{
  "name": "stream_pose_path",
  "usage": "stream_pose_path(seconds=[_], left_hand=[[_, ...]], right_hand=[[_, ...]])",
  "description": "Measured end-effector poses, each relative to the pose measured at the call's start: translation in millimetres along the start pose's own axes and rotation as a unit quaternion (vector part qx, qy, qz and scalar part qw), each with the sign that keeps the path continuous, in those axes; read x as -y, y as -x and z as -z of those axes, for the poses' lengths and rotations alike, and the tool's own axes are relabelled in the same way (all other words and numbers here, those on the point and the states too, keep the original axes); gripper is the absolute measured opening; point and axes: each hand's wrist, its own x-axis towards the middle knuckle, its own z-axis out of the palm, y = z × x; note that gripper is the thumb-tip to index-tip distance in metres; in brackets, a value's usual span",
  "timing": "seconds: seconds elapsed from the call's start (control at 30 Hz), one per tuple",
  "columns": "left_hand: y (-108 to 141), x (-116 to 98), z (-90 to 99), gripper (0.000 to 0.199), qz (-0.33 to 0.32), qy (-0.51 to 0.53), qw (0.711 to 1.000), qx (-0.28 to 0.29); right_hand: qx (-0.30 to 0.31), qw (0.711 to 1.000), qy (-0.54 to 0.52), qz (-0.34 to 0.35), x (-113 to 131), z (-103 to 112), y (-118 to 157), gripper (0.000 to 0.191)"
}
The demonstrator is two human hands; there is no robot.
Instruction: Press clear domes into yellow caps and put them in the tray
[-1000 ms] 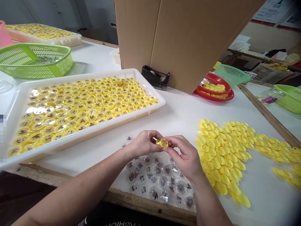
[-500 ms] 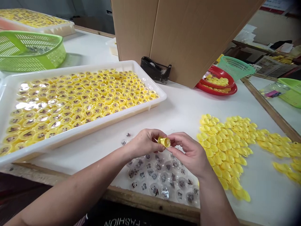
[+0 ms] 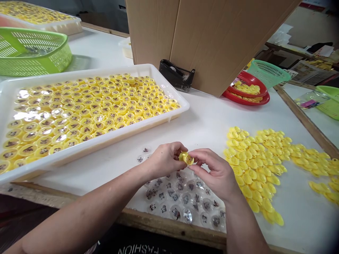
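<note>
My left hand (image 3: 169, 157) pinches a small yellow plastic cup (image 3: 183, 157) by its back end, mouth turned toward me. At its mouth sits a clear cover with a small dark print (image 3: 190, 160). My right hand (image 3: 212, 170) is closed, thumb and fingertips pinching the rim of the cup from the other side. Below both hands, clear round covers with dark cartoon prints (image 3: 175, 212) lie spread on the white table (image 3: 203, 121). To the right of my right hand is a loose spread of yellow oval plastic pieces (image 3: 249, 174).
A white tray (image 3: 182, 107) full of yellow cups with printed tops stands at left. Behind it are a green basket (image 3: 57, 56) and another filled tray (image 3: 75, 26). A black tape dispenser (image 3: 176, 76) rests against a tall cardboard box (image 3: 201, 42). Red plates (image 3: 265, 92) hold yellow pieces.
The cup has turned slightly between my fingers, and the print at its mouth now shows more clearly. Both hands keep their grip, and the view has shifted a little.
</note>
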Motion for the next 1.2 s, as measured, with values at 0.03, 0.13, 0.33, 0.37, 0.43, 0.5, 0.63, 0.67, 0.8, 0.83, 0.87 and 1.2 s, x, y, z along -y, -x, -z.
stream_pose_path(seconds=[0.03, 0.13, 0.33, 0.37, 0.43, 0.5, 0.63, 0.67, 0.8, 0.83, 0.87, 1.2], left_hand=[[-0.5, 0.9, -0.2, 0.028, 0.0, -0.004, 1.0, 0.001], [-1.4, 3.0, -1.7, 0.032, 0.001, -0.007, 1.0, 0.004], [0.5, 0.0, -4.0, 0.033, 0.005, -0.057, 0.998, -0.018], [0.9, -0.9, -3.9, 0.033, 0.007, -0.067, 0.997, -0.023], [1.3, -2.4, -3.7, 0.033, 0.007, -0.077, 0.997, -0.03], [1.2, -3.5, -3.6, 0.033, 0.007, -0.078, 0.996, -0.033], [1.2, -5.4, -4.1, 0.03, 0.013, -0.095, 0.995, -0.041], [1.4, -5.8, -4.0, 0.029, 0.013, -0.103, 0.994, -0.042], [4.1, -6.4, -2.2, 0.031, -0.015, -0.102, 0.994, -0.02], [5.0, -6.3, -1.7, 0.032, -0.028, -0.093, 0.995, -0.01], [5.9, -6.1, -1.4, 0.034, -0.04, -0.082, 0.996, -0.002], [1.9, 1.8, -5.7, 0.027, -0.033, -0.05, 0.998, -0.033]], right_hand=[[0.005, 1.0, 0.002, -0.002, 1.0, 0.5, -0.2, 0.033], [0.018, 1.0, -0.004, -0.01, 2.6, 1.6, 0.1, 0.035], [-0.016, 0.999, 0.042, -0.012, 2.3, -2.0, 0.5, 0.027], [-0.019, 0.998, 0.055, -0.011, 2.6, -2.8, 0.7, 0.027], [-0.022, 0.997, 0.074, -0.004, 3.7, -3.7, 1.1, 0.027], [-0.027, 0.996, 0.09, 0.005, 5.3, -4.2, 1.6, 0.027], [-0.036, 0.992, 0.119, 0.009, 7.4, -4.9, 2.2, 0.026], [-0.038, 0.991, 0.126, 0.011, 7.5, -5.0, 2.2, 0.025], [-0.047, 0.986, 0.158, 0.018, 7.0, -3.8, 2.7, 0.024], [-0.051, 0.985, 0.163, 0.018, 6.8, -3.4, 2.9, 0.024], [-0.053, 0.985, 0.166, 0.017, 6.6, -3.2, 3.2, 0.024], [-0.044, 0.993, 0.107, -0.014, 1.3, -9.5, 0.6, 0.025]])
